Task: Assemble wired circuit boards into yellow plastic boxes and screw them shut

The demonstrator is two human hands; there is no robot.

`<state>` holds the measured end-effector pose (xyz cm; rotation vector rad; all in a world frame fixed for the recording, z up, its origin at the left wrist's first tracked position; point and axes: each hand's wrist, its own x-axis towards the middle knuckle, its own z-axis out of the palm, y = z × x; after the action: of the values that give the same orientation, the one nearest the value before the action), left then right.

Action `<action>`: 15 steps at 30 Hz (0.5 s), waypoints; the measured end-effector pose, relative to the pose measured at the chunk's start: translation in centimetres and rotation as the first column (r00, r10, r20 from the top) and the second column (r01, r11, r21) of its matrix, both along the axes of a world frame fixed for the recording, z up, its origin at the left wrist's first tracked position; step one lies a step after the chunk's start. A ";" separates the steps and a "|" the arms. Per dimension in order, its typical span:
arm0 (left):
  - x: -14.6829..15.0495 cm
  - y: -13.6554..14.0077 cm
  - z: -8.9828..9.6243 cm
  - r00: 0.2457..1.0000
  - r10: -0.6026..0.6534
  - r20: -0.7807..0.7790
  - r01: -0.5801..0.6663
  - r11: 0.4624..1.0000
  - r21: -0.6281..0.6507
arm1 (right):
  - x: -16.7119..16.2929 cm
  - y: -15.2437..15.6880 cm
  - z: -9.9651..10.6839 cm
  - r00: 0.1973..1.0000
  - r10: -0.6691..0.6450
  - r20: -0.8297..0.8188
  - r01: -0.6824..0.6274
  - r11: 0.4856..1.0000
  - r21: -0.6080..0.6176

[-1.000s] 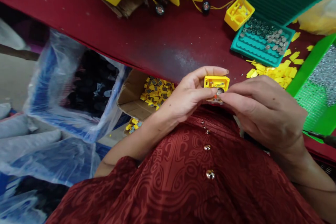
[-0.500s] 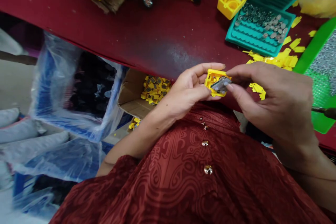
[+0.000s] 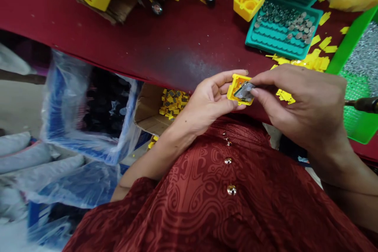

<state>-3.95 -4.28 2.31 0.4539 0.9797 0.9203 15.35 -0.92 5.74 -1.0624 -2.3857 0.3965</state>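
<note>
My left hand (image 3: 214, 94) is closed around a small yellow plastic housing (image 3: 234, 86), its open side turned up towards me. My right hand (image 3: 304, 102) pinches a grey, flat rectangular piece (image 3: 245, 90) between thumb and forefinger. That piece sits tilted, partly inside the housing, and its exact kind is unclear. A screwdriver-like tool with a dark handle (image 3: 366, 104) and thin shaft shows just beyond my right hand; whether the hand touches it I cannot tell.
A teal tray (image 3: 277, 49) holds round metal discs, with a yellow box (image 3: 249, 2) at its corner. Yellow pieces (image 3: 315, 61) lie beside a green basket (image 3: 339, 57) of small metal parts. A cardboard box (image 3: 150, 114) and plastic-lined blue crate (image 3: 50, 114) stand below the red table (image 3: 165, 43).
The grey piece has tipped flatter and lies deeper in the yellow housing. Both hands keep their hold. The whole view has shifted slightly.
</note>
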 end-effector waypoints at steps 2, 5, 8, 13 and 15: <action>0.1 0.1 0.0 1.000 -0.002 -0.009 0.002 1.000 0.000 | -0.1 -0.2 0.0 1.000 -0.017 0.007 0.017 1.000 -0.022; 0.3 0.3 -0.1 1.000 0.007 -0.025 -0.007 1.000 0.004 | -0.2 -0.4 0.0 1.000 -0.023 -0.014 0.022 1.000 -0.019; 0.5 0.4 -0.2 0.999 0.025 -0.042 -0.024 1.000 0.009 | -0.1 -0.3 -0.1 1.000 -0.020 -0.013 0.020 1.000 0.004; 0.6 0.4 -0.2 0.999 0.010 -0.042 -0.008 0.999 0.048 | 0.2 0.1 -0.1 0.999 -0.007 0.045 0.006 0.999 0.039; 0.6 0.4 -0.2 0.999 0.012 -0.033 -0.010 0.998 0.063 | 0.3 0.2 -0.2 0.998 0.012 0.066 -0.015 0.999 0.048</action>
<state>-3.36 -3.93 2.08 0.5191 0.9868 0.9581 15.60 -0.73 5.54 -1.0535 -2.4487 0.3111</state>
